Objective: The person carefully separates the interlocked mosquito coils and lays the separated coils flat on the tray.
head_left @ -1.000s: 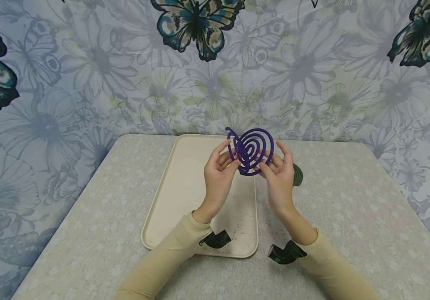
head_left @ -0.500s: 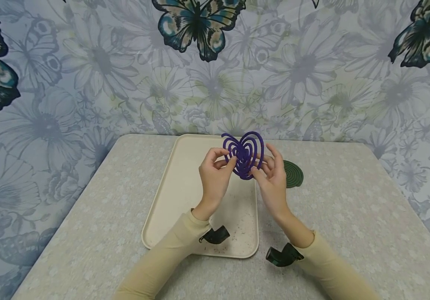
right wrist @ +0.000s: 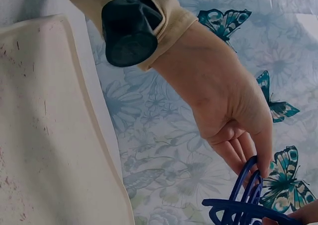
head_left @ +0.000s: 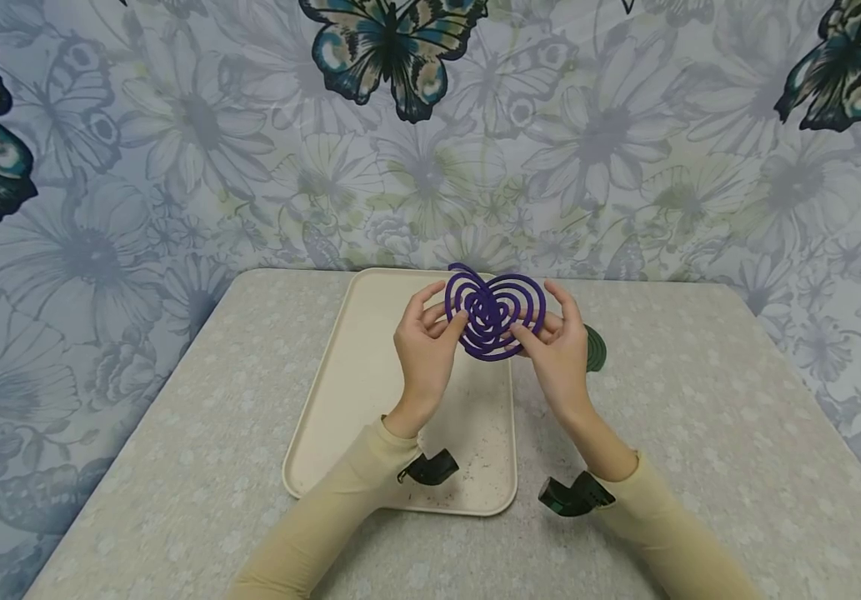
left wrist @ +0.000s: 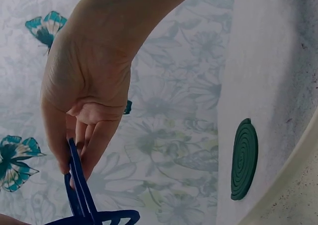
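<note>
Above the tray, both hands hold up a purple spiral coil (head_left: 492, 342), a thick cord-like strand wound into rounded loops with a loose end at the upper left. My left hand (head_left: 425, 358) pinches its left side between thumb and fingers. On the opposite side my right hand (head_left: 561, 367) grips the outer loops, thumb in front. In the left wrist view the coil (left wrist: 82, 185) hangs edge-on from the fingertips. The right wrist view shows several loops of the coil (right wrist: 243, 207) spread apart below the hand. What the strand is made of, I cannot tell.
A cream tray (head_left: 355, 400) lies under the hands, with small dark crumbs near its front right. Beyond the right hand a flat green spiral disc (head_left: 596, 350) rests on the patterned tablecloth (head_left: 700, 417). A butterfly-print wall (head_left: 250, 150) stands behind the table.
The purple coil narrowed as the right hand came inward, then widened as that hand moved back out to the right. Its loops now face the head camera more flatly. Both hands kept hold.
</note>
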